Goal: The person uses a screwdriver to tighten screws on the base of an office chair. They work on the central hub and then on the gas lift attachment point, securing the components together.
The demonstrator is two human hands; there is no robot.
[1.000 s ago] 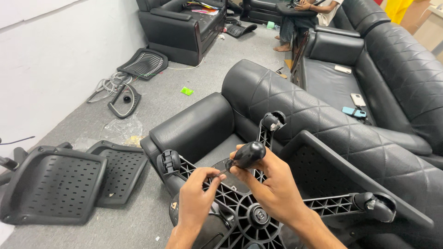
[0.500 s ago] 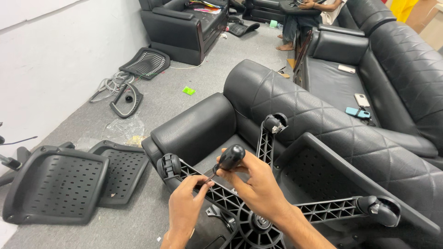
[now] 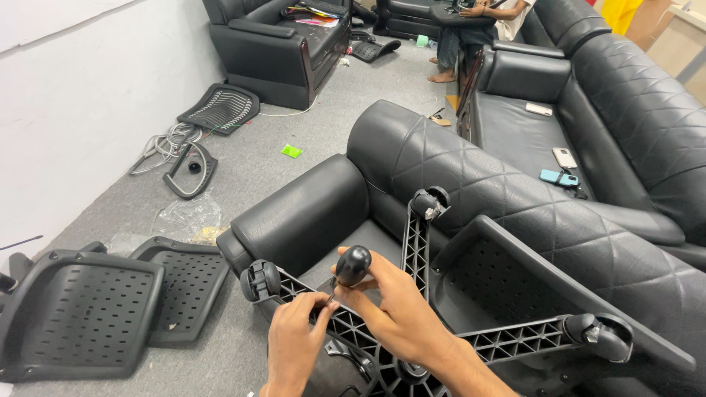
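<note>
Right hand (image 3: 397, 312) is wrapping tightly round a black-handled screwdriver (image 3: 351, 266), driving it into the upturned chair base (image 3: 412, 254) lying on the black armchair (image 3: 309, 209). Left hand (image 3: 294, 342) is pinching the screwdriver's tip against the base's ribbed arm, beside the caster wheel (image 3: 261, 281).

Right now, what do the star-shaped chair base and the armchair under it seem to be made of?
Chair base: apparently moulded black plastic, matt, with ribbed webbing along its spokes. Armchair: black leather or a leather-look covering, glossy, with diamond quilting; which of the two cannot be told.

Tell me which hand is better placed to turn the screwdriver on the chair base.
Right: the right hand already grips the screwdriver; the left hand pinches near its tip on the chair base.
</note>
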